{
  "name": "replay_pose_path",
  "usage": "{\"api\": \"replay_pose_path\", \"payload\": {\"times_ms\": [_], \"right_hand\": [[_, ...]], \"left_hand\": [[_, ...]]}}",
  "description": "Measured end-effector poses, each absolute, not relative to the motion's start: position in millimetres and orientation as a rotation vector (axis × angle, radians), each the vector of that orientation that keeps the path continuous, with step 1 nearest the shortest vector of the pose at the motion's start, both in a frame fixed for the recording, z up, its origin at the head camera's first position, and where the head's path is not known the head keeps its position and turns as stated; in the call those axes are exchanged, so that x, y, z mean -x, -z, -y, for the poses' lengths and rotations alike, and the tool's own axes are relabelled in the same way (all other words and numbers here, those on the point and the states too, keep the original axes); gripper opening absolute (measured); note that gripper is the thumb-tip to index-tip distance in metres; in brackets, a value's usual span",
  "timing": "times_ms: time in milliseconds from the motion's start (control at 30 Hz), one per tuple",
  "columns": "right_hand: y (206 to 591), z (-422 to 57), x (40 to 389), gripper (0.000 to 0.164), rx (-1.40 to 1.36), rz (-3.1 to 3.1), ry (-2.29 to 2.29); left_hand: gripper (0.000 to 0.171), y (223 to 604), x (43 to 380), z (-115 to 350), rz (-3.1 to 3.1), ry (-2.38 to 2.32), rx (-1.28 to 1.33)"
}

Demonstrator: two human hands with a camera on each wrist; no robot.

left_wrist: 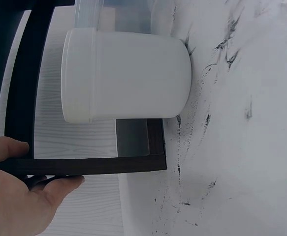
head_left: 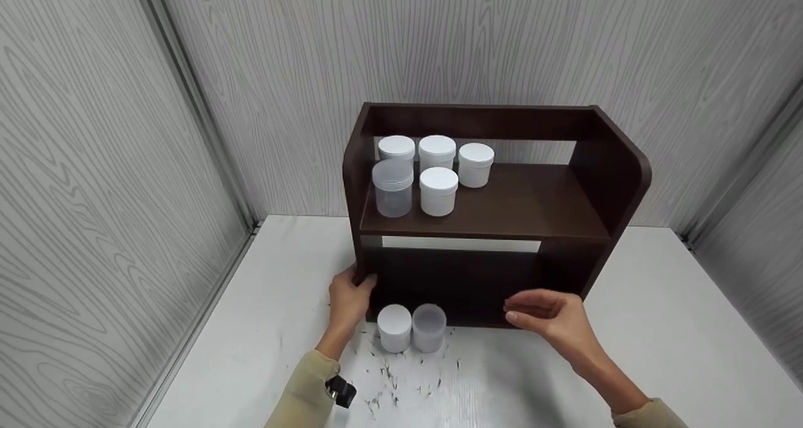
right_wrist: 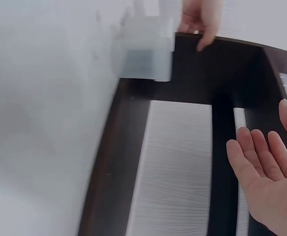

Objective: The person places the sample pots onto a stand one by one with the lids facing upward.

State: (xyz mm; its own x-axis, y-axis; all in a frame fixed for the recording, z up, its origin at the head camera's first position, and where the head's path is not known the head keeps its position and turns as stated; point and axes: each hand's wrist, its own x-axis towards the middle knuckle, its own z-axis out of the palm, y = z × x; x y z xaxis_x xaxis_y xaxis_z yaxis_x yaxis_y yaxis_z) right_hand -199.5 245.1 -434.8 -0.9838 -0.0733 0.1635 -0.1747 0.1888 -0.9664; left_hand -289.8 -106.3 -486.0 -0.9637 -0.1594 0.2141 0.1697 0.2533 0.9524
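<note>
A dark brown two-tier shelf [head_left: 521,205] stands on the white table. My left hand [head_left: 350,299] grips the edge of its left side panel, thumb inside and fingers outside, as the left wrist view [left_wrist: 20,191] also shows. Before the lower tier, near that hand, stand a white lidded jar [head_left: 394,329] and a translucent jar [head_left: 430,329] side by side. My right hand [head_left: 555,321] hovers in front of the lower right part of the shelf, fingers extended and thumb apart. Nothing is in it in the right wrist view [right_wrist: 269,177].
On the upper tier, toward the left, stand several white lidded jars [head_left: 438,192] and a translucent jar [head_left: 393,189]. Dark scuff marks [head_left: 389,378] streak the table [head_left: 238,353] in front. Grey wood-grain panels [head_left: 301,51] enclose the back and sides.
</note>
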Motion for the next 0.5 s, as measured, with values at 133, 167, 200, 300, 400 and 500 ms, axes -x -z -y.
{"api": "replay_pose_path", "payload": {"times_ms": [133, 167, 200, 300, 400, 500], "right_hand": [[447, -250, 196, 0.032, -0.203, 2.406, -1.92], [449, -251, 196, 0.032, -0.193, 2.419, -1.914], [452, -252, 195, 0.032, -0.186, 2.433, -1.908], [460, -255, 193, 0.033, -0.179, 2.474, -1.893], [467, -257, 192, 0.034, -0.201, 2.506, -1.886], [474, -258, 192, 0.035, -0.228, 2.534, -1.881]], "left_hand": [[0.047, 487, 291, 106, 2.261, 1.782, 0.008], [0.048, 487, 291, 106, 2.258, 1.787, 0.011], [0.048, 487, 290, 106, 2.258, 1.788, 0.014], [0.048, 487, 289, 106, 2.256, 1.796, 0.018], [0.047, 487, 289, 107, 2.268, 1.778, 0.021], [0.045, 486, 289, 106, 2.281, 1.756, 0.009]]}}
